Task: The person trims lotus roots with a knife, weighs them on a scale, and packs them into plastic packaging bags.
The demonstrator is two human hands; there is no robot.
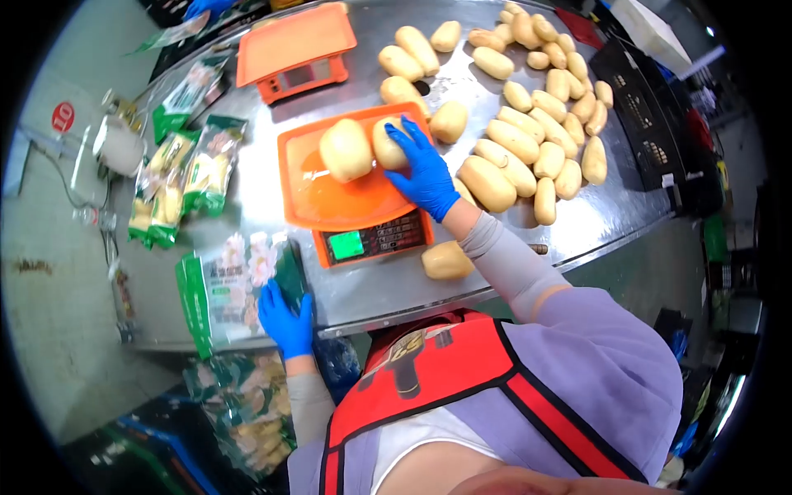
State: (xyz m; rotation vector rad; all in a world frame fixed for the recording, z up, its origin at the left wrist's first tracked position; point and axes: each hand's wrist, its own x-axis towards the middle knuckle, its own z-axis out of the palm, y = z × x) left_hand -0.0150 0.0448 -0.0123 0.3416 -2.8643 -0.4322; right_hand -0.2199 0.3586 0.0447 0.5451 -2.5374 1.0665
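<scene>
My right hand [425, 173], in a blue glove, has its fingers curled over a pale lotus root piece [386, 147] at the right side of an orange scale tray [309, 194]. Another lotus root piece [346, 151] lies beside it on the tray. Below the tray, the scale's green display [346, 244] is lit. My left hand [285, 320], also gloved, lies on the lower right part of a flat green-and-white bag [223, 289] printed with pink flowers. Its thumb and fingers are apart.
Several loose lotus root pieces [511, 140] cover the right of the metal table [272, 140]. A second orange scale [297, 45] stands behind. Filled bags [210, 165] lie at the left, and more bags [247, 408] sit below the table edge. A black crate [631, 115] borders the right.
</scene>
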